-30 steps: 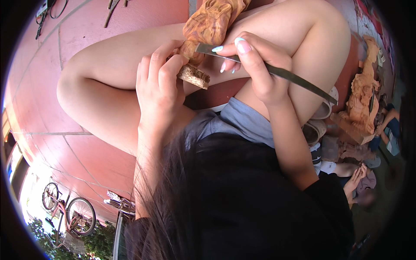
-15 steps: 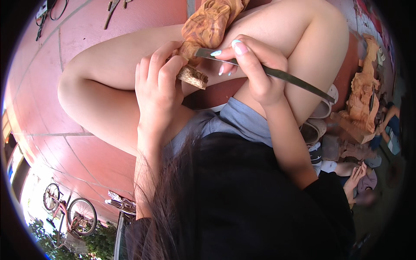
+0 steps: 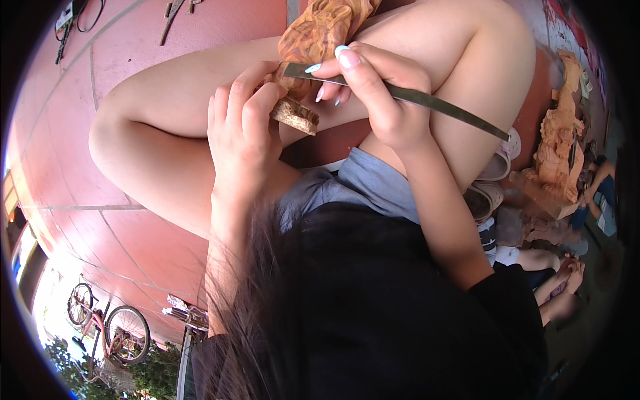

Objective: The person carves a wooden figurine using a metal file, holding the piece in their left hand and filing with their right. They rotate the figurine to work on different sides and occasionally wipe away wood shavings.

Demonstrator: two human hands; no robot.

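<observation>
Your left hand [image 3: 241,127] curls its fingers around the near end of the wooden carving [image 3: 323,37], which lies by your legs [image 3: 460,47]. Your right hand [image 3: 381,90] grips a flat blade [image 3: 453,115]; should it skid, it could cut your left fingers.

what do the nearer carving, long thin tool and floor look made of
The nearer carving: wood, perhaps oiled, from its swirling orange-brown grain and slight sheen.
The long thin tool: probably metal, being narrow and dark with a paler grey tip.
The floor: maybe tile or coated concrete, smooth and reddish, with grey joints and bright glare.
</observation>
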